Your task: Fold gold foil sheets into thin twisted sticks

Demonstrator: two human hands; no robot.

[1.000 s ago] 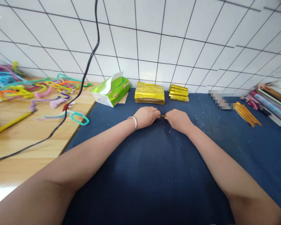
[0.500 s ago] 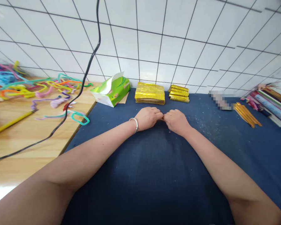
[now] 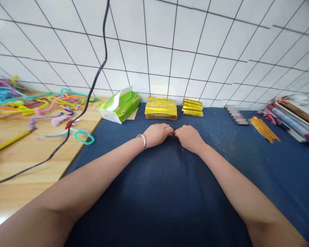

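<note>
My left hand [image 3: 157, 134], with a silver bangle at its wrist, is closed with fingertips pressed down on the dark blue cloth [image 3: 154, 195]. Beside it, my right hand [image 3: 190, 138] is also closed. A sliver of gold foil paper [image 3: 173, 133] shows between the fingertips of both hands; the rest is hidden under them. Just behind the hands lies a stack of gold foil paper [image 3: 161, 109]. To its right is a smaller pile of folded gold foil paper strips [image 3: 192, 107].
A green tissue pack [image 3: 122, 107] stands back left. Colourful pipe cleaners [image 3: 83, 136] and a yellow stick [image 3: 11, 141] lie on the wooden table [image 3: 36, 171]. A black cable [image 3: 92, 85] hangs across the left. Orange-gold strips [image 3: 265, 129] and books [image 3: 292, 118] lie right.
The view has shifted slightly, so the surroundings sit a little lower and further left. My hands have parted slightly, and more of the gold foil paper shows between them.
</note>
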